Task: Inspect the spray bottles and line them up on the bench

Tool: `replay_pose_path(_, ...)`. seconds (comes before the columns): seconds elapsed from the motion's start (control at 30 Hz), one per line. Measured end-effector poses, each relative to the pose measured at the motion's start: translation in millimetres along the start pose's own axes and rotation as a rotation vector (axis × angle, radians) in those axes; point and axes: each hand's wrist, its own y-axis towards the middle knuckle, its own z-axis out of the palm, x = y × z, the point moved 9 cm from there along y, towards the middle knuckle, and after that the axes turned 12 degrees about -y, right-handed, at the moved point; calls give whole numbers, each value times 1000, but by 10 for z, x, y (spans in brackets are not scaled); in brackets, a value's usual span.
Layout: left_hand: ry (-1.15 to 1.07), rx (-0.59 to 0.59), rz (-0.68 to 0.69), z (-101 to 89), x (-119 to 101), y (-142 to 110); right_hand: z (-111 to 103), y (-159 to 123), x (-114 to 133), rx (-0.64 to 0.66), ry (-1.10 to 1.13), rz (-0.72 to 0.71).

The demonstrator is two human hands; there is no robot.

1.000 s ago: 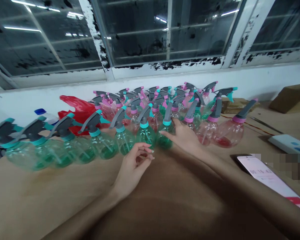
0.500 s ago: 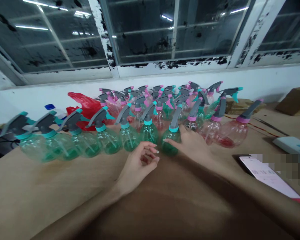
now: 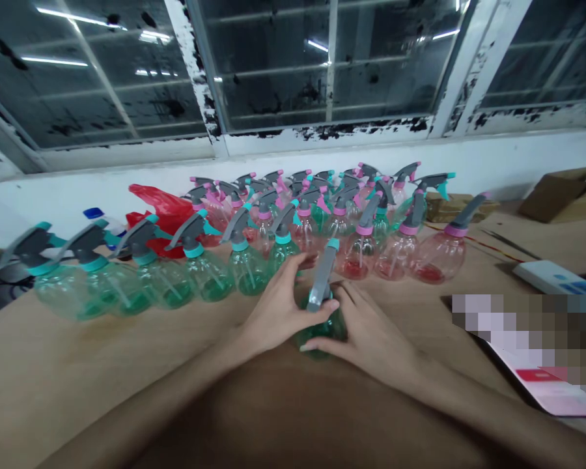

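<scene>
A green spray bottle (image 3: 323, 277) with a grey trigger head and teal collar stands upright between my hands, near the middle of the table. My right hand (image 3: 376, 322) is wrapped round its body. Up at the neck, my left hand (image 3: 278, 306) has its thumb and fingers curled about the collar, which they mostly hide. Just behind it on the left is another green spray bottle (image 3: 283, 251), heading a row of several green ones. On the right side, pink-collared spray bottles (image 3: 359, 260) with red tint stand close by.
More spray bottles crowd the back by the wall, beside a red plastic bag (image 3: 161, 207). A phone (image 3: 547, 384), partly pixelated, a white device (image 3: 557, 277), tweezers (image 3: 515, 246) and a cardboard box (image 3: 557, 195) lie to the right.
My right hand has drawn the green spray bottle out of the row towards me. My left hand, empty before, has moved right and closed round its neck.
</scene>
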Motion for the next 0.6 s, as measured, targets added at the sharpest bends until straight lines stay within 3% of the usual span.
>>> replay_pose_path(0.13, -57, 37, 21, 58, -48, -6, 63, -73, 177, -31, 17, -4)
replay_pose_path(0.27, -54, 1, 104, 43, -86, -66, 98, -139, 295, -91, 26, 17)
replay_pose_path(0.4, -70, -11, 100, 24, -62, -133, 123, -181, 364, -113, 1, -1)
replay_pose_path(0.6, -113, 2, 81, -4, -76, -150, 238, -254, 257, -4, 5, -108)
